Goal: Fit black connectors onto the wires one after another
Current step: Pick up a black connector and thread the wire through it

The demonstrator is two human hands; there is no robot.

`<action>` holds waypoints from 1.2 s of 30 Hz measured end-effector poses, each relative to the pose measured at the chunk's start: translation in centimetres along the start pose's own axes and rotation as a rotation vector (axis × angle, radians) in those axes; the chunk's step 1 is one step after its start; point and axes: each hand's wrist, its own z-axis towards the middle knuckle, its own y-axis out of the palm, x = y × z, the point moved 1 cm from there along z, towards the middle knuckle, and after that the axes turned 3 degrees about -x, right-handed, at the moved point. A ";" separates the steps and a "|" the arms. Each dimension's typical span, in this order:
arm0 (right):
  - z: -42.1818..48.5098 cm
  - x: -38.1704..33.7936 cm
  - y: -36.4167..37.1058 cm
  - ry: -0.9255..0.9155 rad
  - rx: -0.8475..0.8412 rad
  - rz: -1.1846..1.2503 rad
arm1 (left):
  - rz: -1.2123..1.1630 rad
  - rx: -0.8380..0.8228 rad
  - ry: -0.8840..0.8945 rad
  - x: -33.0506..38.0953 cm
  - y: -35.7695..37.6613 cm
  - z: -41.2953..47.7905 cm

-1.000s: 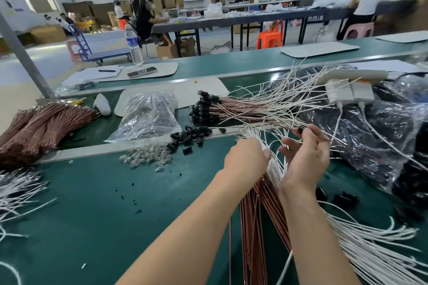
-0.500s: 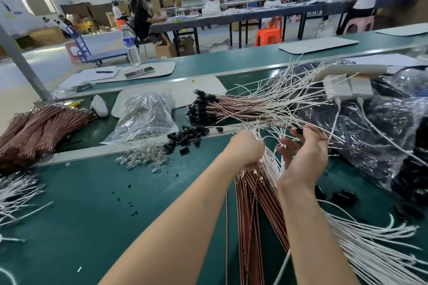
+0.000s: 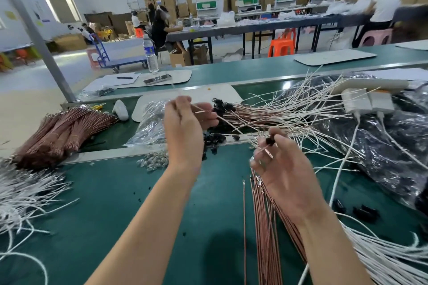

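Observation:
My left hand (image 3: 185, 132) is raised above the green bench and pinches a thin copper-and-white wire (image 3: 228, 121) that slants down to the right. My right hand (image 3: 284, 169) is lower and holds a small black connector (image 3: 269, 140) at its fingertips, with a wire end against it. Beneath the right hand a loose bundle of copper wires (image 3: 266, 227) runs toward me. Wires fitted with black connectors (image 3: 222, 106) lie in a fanned pile beyond my hands. Loose black connectors (image 3: 214, 140) sit on the bench behind my left wrist.
A tied bundle of copper wires (image 3: 62, 129) lies at the left, white wires (image 3: 23, 194) below it. A clear plastic bag (image 3: 150, 125) and small clear bulbs (image 3: 152, 161) sit at centre. Black plastic bags (image 3: 379, 146) and white chargers (image 3: 368, 102) crowd the right. A water bottle (image 3: 150, 53) stands behind.
My left hand has lifted up and to the left, pulling one wire out of the bundle. My right hand has dropped slightly and now holds a black connector.

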 end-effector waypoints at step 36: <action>0.8 5.2 0.7 0.215 0.224 -0.072 | -0.077 0.010 -0.333 -5.3 -11.0 -6.2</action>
